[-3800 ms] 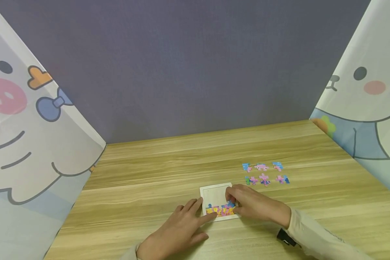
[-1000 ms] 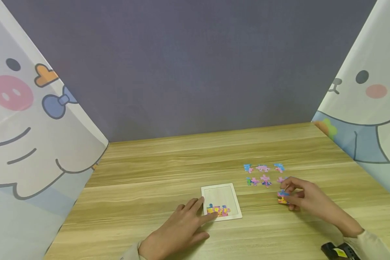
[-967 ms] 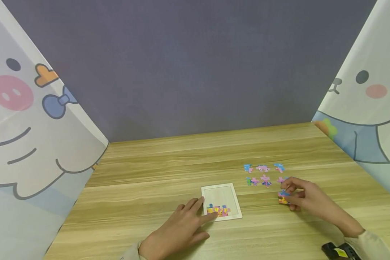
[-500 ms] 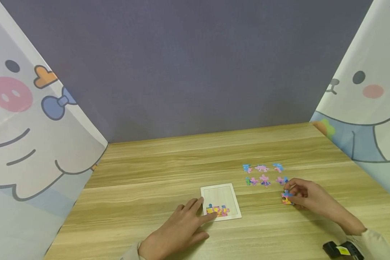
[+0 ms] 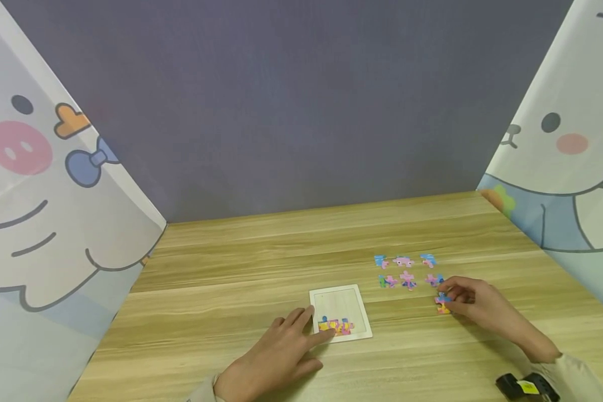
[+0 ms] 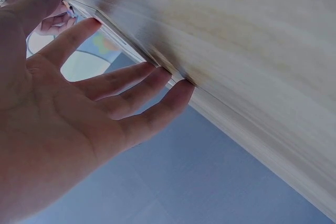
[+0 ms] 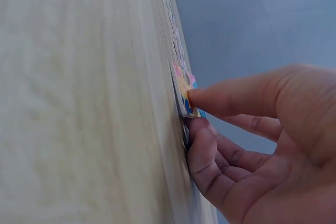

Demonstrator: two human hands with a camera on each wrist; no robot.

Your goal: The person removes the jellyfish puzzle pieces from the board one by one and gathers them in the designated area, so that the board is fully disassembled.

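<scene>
A white square puzzle tray (image 5: 338, 302) lies on the wooden table, with joined yellow-and-pink jigsaw pieces (image 5: 326, 325) in its lower left part. My left hand (image 5: 273, 353) rests at the tray's left and lower edge, fingers spread and fairly straight, one fingertip over the joined pieces. To the right of the tray, my right hand (image 5: 474, 304) pinches a blue, pink and yellow jigsaw piece (image 5: 442, 304) between thumb and fingers. In the right wrist view the thumb presses on the face of this jigsaw piece (image 7: 184, 87), close to the table top.
Loose jigsaw pieces lie in two rows behind the right hand, among them a pink one with eyes (image 5: 403, 261) and a pink-and-blue one (image 5: 434, 280) beside the fingertips. A grey panel (image 5: 301, 111) closes off the table's back; printed cartoon sheets (image 5: 542, 218) flank both sides.
My right hand has drawn the jigsaw piece from the tray's lower right corner out to the right. Over the last second the piece has turned in its fingers. My left hand has stayed put.
</scene>
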